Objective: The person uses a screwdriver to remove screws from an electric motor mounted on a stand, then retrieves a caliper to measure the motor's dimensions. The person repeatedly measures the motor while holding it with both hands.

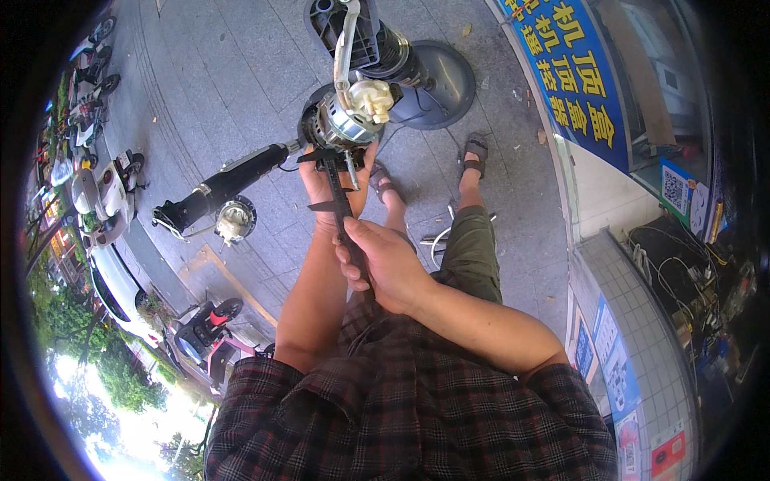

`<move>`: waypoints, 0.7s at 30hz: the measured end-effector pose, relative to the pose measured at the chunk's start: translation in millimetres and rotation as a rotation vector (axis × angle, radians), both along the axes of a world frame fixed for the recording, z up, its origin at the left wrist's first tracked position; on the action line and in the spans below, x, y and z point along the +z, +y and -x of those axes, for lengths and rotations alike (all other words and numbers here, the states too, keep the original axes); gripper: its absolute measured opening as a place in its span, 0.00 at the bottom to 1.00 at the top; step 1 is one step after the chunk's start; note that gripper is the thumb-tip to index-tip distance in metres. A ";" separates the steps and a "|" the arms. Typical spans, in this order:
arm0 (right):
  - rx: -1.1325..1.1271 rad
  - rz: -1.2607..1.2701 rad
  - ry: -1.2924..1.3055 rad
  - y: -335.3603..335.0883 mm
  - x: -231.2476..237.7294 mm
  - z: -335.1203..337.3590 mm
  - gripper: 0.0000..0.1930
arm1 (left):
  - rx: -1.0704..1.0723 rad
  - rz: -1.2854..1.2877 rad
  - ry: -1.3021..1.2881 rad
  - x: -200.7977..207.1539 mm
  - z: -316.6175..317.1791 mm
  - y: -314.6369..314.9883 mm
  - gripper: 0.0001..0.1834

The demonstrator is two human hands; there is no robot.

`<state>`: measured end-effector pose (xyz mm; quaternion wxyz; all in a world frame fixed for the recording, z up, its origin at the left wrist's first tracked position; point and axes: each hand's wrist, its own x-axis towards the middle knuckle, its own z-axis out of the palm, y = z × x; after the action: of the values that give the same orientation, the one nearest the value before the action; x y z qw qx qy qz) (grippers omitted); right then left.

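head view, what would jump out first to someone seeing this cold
Dead centre, the right hand holds a dark caliper up to a bare fan motor, which the left hand steadies from below. Just above it sit the fan's grey stand and round base on the paved ground. A black tube-shaped part lies left of the motor.

Fan motor [346,120] blocks ahead; black pole [224,184] bars left; pavement [216,72] open beyond.

Street-side repair shop: paved sidewalk [241,72], shopfront sign [573,76], parked scooters [104,196].
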<state>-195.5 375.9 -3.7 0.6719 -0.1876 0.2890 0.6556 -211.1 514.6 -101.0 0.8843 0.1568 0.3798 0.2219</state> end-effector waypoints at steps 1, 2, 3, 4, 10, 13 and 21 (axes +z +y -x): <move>-0.001 -0.002 0.002 -0.1 -0.1 -0.1 0.15 | 0.000 0.000 0.004 0.6 -0.5 -0.2 0.39; 0.000 -0.001 0.003 -0.1 0.0 -0.3 0.15 | 0.000 0.000 0.008 1.4 -1.0 -0.4 0.39; 0.002 -0.001 0.004 0.0 0.2 -0.6 0.16 | 0.000 0.000 0.012 1.7 -1.3 -0.6 0.39; 0.005 0.000 0.005 0.1 0.4 -0.7 0.16 | 0.000 -0.003 0.008 1.4 -1.1 -0.5 0.39; 0.002 -0.001 -0.007 0.4 -0.1 0.7 0.16 | -0.006 -0.006 -0.012 0.7 -0.7 0.2 0.39; 0.000 0.001 -0.007 0.4 0.2 0.7 0.16 | -0.004 -0.009 0.000 1.8 -1.1 -0.1 0.39; 0.010 0.011 -0.003 1.5 -0.7 1.5 0.16 | -0.009 -0.008 -0.014 1.6 -2.1 0.5 0.38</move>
<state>-197.0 377.4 -4.3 0.6681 -0.1938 0.2906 0.6570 -209.0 515.1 -99.4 0.8873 0.1604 0.3719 0.2205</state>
